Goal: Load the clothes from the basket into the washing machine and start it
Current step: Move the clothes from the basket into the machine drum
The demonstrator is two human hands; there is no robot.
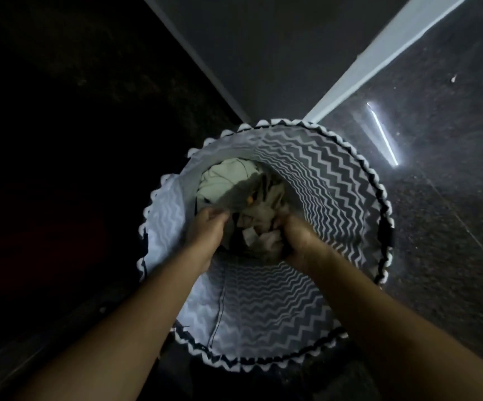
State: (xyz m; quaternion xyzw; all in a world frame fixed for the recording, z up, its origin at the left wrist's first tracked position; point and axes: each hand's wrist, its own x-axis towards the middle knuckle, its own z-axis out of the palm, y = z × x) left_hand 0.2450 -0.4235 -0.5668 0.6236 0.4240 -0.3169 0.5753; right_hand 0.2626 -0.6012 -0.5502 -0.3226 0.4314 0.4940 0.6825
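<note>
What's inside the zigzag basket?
Inside the basket lie a pale garment at the far side and a darker patterned cloth, which the left hand and right hand both grip. Whatever lies beneath them, and the basket's bottom, is covered.

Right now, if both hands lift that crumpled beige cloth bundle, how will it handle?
Likely floppy: the crumpled beige cloth bundle folds and sags between the left hand and right hand. Probably light: thin fabric. Loose ends may drag the pale green garment.
</note>
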